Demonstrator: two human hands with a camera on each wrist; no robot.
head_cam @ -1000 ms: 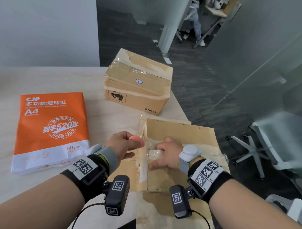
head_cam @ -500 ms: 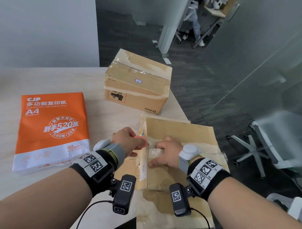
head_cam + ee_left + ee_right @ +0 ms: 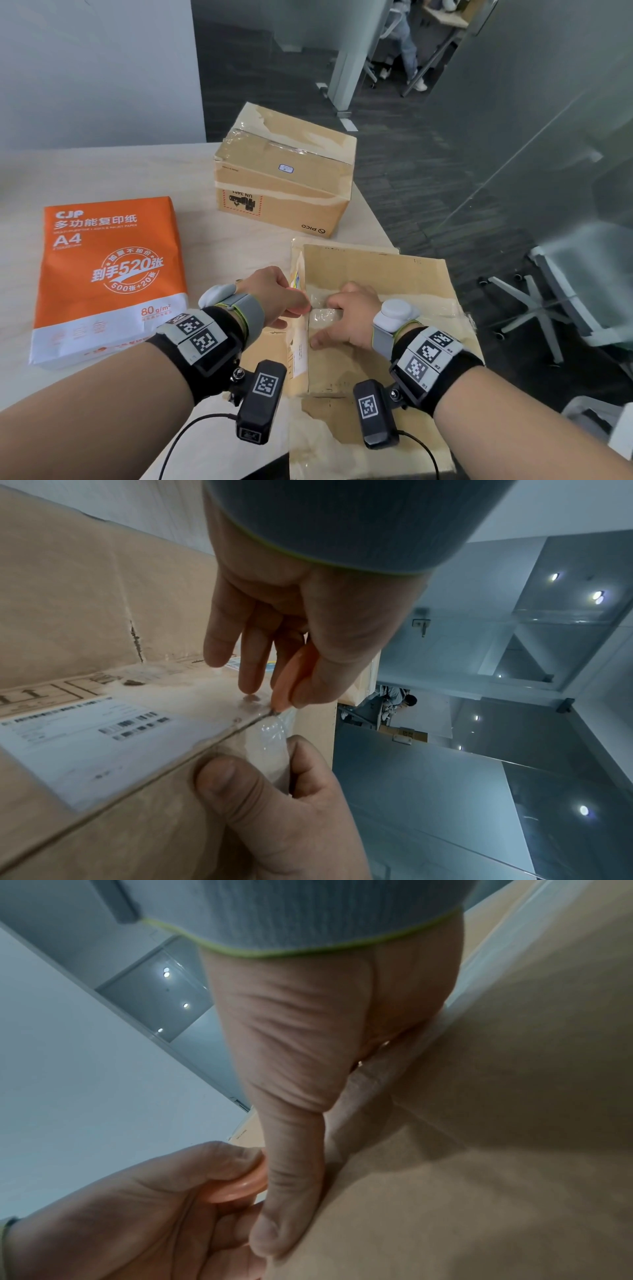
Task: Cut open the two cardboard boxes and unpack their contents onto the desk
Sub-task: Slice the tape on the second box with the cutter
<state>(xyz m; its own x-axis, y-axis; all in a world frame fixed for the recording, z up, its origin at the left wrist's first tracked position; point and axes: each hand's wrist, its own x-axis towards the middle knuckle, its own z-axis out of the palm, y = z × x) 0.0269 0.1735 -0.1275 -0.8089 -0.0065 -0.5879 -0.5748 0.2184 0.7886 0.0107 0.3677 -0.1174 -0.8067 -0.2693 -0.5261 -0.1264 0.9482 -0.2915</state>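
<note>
We see the left hand [image 3: 274,296] pinching a small orange cutter [image 3: 291,677] between thumb and fingers, its tip set on the clear tape [image 3: 274,729] at the upper left edge of the near cardboard box [image 3: 376,274]. In the left wrist view the tip meets the tape right at the box's corner edge, just past a white shipping label [image 3: 92,739] stuck on the box's side face. Two of the left hand's other fingers [image 3: 250,669] reach down straight, and one touches the box beside the cutter.

The right hand [image 3: 346,317] lies on top of the same box, directly right of the left hand and almost touching it. Its fingers are curled down against the taped strip and its thumb presses flat on the cardboard; it holds nothing, only bearing on the lid.

This box stands on the table [image 3: 102,171] at its right edge, under both hands. The second cardboard box [image 3: 284,178], taped shut, sits on the table beyond the hands. A wrapped orange ream of A4 paper [image 3: 109,274] lies flat to the left of the left hand. To the right of the right hand, off the table, stands an office chair [image 3: 561,291].
</note>
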